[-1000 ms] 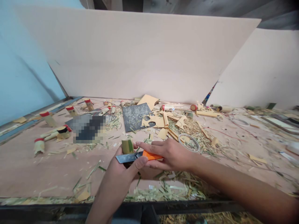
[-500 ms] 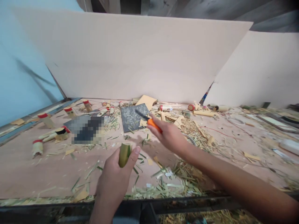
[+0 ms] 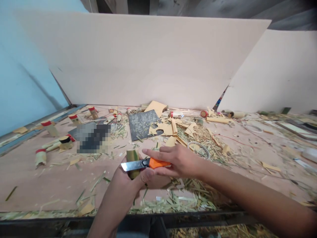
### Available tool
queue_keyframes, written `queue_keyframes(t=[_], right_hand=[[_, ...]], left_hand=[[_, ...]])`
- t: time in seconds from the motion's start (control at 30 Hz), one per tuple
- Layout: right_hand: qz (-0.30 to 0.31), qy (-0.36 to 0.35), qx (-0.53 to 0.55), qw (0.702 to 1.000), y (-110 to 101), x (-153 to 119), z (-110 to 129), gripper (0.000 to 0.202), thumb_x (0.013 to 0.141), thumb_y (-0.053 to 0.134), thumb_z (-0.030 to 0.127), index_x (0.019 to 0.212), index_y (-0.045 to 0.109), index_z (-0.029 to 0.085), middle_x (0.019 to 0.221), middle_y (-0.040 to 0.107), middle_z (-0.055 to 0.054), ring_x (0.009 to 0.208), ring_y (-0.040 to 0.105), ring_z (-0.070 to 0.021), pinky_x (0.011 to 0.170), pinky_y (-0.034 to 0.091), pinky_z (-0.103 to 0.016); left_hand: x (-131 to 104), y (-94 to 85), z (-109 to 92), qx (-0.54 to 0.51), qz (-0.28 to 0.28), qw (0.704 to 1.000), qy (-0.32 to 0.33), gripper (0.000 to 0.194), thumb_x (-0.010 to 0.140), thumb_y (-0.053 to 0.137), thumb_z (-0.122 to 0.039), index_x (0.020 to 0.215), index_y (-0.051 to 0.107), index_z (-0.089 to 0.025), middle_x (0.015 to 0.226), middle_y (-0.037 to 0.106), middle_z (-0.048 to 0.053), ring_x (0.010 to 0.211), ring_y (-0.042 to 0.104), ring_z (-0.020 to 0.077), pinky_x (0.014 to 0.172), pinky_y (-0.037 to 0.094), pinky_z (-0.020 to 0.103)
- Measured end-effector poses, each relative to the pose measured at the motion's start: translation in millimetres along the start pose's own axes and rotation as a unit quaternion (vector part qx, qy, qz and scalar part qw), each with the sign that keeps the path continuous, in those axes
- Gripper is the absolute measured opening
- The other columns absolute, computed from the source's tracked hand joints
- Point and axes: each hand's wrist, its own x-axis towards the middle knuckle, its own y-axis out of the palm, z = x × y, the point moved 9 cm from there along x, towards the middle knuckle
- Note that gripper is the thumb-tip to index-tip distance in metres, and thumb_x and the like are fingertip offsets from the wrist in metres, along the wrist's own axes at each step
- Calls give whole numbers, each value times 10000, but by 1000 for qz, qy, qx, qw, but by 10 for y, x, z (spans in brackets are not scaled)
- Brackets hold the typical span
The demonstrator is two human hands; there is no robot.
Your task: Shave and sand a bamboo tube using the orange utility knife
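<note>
My left hand (image 3: 126,185) is wrapped round a short green bamboo piece (image 3: 132,155), its upper end sticking up between thumb and fingers. In my right hand (image 3: 182,160) is an orange-handled utility knife (image 3: 158,163). Its bare blade points left and lies across the front of the bamboo piece, just above my left thumb. Part of the bamboo is hidden behind the blade and my fingers. Whether the edge touches the bamboo I cannot tell.
Bamboo shavings (image 3: 170,201) litter the worktable (image 3: 61,185). Several red-rimmed bamboo tubes (image 3: 41,157) stand at the left. A dark square sheet (image 3: 138,124) and cut-out yellowish board scraps (image 3: 162,129) lie beyond my hands. A large pale panel (image 3: 158,62) leans at the back.
My right hand has brought the knife down and back toward me, from above the dark sheet to across the bamboo piece. My left hand keeps its hold, nearly in place.
</note>
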Motion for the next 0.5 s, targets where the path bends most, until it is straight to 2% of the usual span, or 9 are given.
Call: queue_keyframes(t=[0.03, 0.1, 0.17, 0.2, 0.37, 0.43, 0.5], right_hand=[[9, -13, 2, 1000, 25, 0, 31, 616, 1069, 405, 596, 1532, 525, 208, 800, 684, -19, 560, 549, -119, 515, 364, -247], [25, -23, 10, 999, 74, -2, 62, 617, 1078, 377, 590, 1542, 510, 207, 794, 674, -15, 573, 553, -120, 520, 358, -251], [32, -18, 3, 999, 114, -10, 71, 605, 1086, 366, 577, 1552, 495, 213, 797, 674, -14, 597, 570, -121, 532, 357, -253], [31, -13, -8, 999, 125, -15, 74, 602, 1085, 368, 579, 1552, 495, 220, 793, 673, -12, 599, 572, -120, 529, 347, -255], [20, 14, -93, 995, 110, 6, 71, 600, 1092, 343, 586, 1567, 471, 244, 806, 683, -16, 593, 565, -126, 494, 293, -258], [-8, 86, -94, 992, 1, 32, -102, 600, 1106, 320, 558, 1583, 446, 217, 853, 709, -39, 611, 587, -134, 516, 349, -247], [-59, 187, -98, 976, -169, 5, -374, 585, 1107, 359, 521, 1586, 443, 195, 927, 737, -66, 661, 632, -154, 570, 424, -252]], left_hand=[[-5, 7, -42, 6, 6, 1000, 8, 547, 760, 796, -599, 1074, 634, -182, 651, 612, -37, 531, 532, 156, 459, 420, 230], [-11, 19, -152, 12, 14, 999, 36, 473, 793, 785, -536, 1092, 657, -193, 848, 730, 22, 735, 672, 209, 605, 535, 262], [-9, 8, -233, 26, 5, 998, 58, 443, 818, 763, -535, 1100, 663, -207, 1009, 767, 52, 928, 707, 247, 737, 569, 288], [-6, -6, -251, 40, -5, 997, 62, 444, 816, 757, -553, 1085, 666, -211, 1033, 772, 58, 961, 707, 258, 753, 569, 295], [-31, -69, -201, 118, -58, 991, 28, 474, 794, 727, -652, 970, 694, -214, 903, 763, 50, 827, 685, 270, 667, 516, 310], [-78, -120, -214, 139, -106, 984, 21, 470, 834, 659, -692, 859, 673, -223, 740, 703, 19, 717, 641, 242, 639, 474, 304], [-118, -142, -243, 152, -141, 978, 21, 501, 865, 602, -720, 742, 601, -234, 592, 586, -19, 593, 554, 203, 585, 416, 287]])
